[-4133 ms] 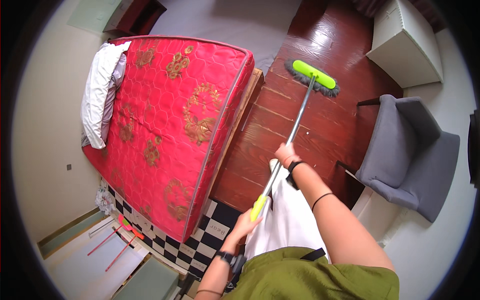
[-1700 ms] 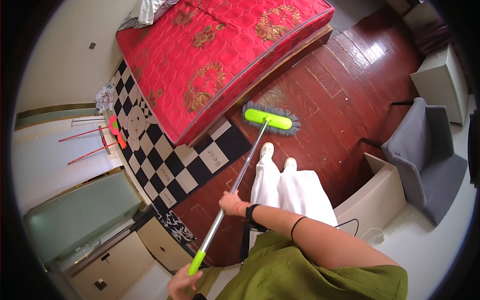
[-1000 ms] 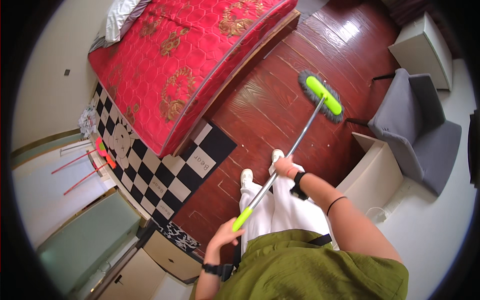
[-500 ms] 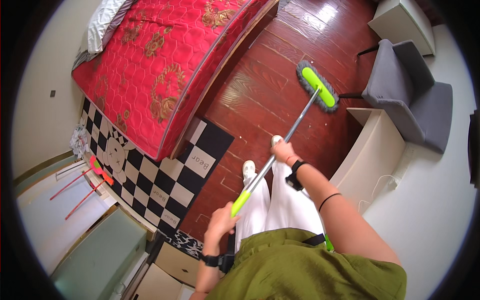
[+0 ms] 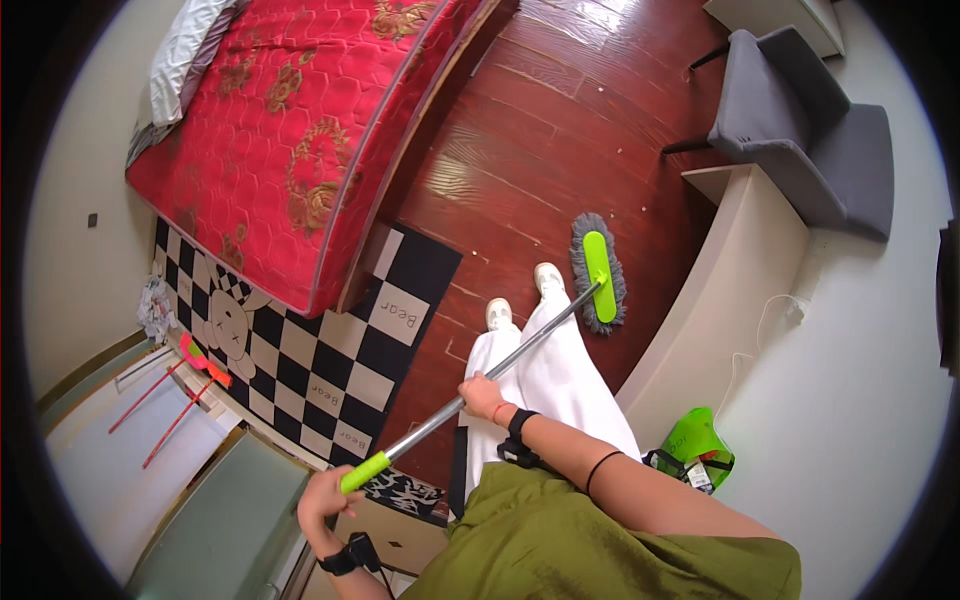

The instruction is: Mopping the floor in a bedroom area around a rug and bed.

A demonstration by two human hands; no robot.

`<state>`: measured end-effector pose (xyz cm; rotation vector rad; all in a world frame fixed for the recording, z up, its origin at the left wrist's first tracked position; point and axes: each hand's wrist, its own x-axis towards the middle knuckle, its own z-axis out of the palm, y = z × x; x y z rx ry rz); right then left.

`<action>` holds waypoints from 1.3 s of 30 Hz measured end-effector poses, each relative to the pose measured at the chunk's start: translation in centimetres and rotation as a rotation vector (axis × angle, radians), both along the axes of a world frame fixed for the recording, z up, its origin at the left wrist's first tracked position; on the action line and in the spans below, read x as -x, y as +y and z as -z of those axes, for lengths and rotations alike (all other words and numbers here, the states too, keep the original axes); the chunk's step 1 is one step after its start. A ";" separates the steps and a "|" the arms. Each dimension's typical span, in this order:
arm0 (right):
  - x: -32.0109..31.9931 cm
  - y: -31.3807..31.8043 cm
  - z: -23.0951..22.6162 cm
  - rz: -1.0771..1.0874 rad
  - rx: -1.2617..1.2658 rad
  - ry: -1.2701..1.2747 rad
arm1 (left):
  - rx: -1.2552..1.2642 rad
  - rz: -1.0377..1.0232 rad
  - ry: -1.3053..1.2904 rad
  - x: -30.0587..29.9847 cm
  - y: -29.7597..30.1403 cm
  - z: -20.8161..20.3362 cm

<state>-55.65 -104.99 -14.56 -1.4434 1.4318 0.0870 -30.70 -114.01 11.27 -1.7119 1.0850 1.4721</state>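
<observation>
A mop (image 5: 512,358) with a silver pole and a bright green grip slants across my body from lower left to upper right. My left hand (image 5: 322,497) is closed round the end of the green grip. Farther along, my right hand (image 5: 483,396) wraps the metal pole in front of my legs. The mop head (image 5: 599,275), a green plate ringed with grey fluffy fibre, lies on the red-brown wooden floor (image 5: 520,170), just right of my white shoes (image 5: 548,281).
On the left stands a bed with a red patterned mattress (image 5: 290,150), beside a black-and-white checked mat (image 5: 318,375). Right of me are a grey chair (image 5: 775,100), a pale desk (image 5: 710,270) and a green bag (image 5: 697,445). Red-handled tools (image 5: 185,405) lean at the lower left.
The mop head has come back across the floor from near the chair to beside my feet. Both hands have moved left and toward me with the pole.
</observation>
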 end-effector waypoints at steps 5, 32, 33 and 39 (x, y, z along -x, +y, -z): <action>9.0 0.3 4.7 0.281 -0.004 0.184 | 0.319 0.578 0.113 12.3 -5.7 4.5; 29.5 -13.0 5.7 0.020 0.119 0.304 | 0.562 0.413 0.104 27.8 -9.4 7.2; 29.0 -13.9 5.3 0.006 0.138 0.299 | 0.517 0.308 0.059 26.9 -8.9 6.4; 23.0 -20.2 3.4 -0.346 0.299 0.277 | 0.439 -0.048 -0.022 24.0 -2.9 2.6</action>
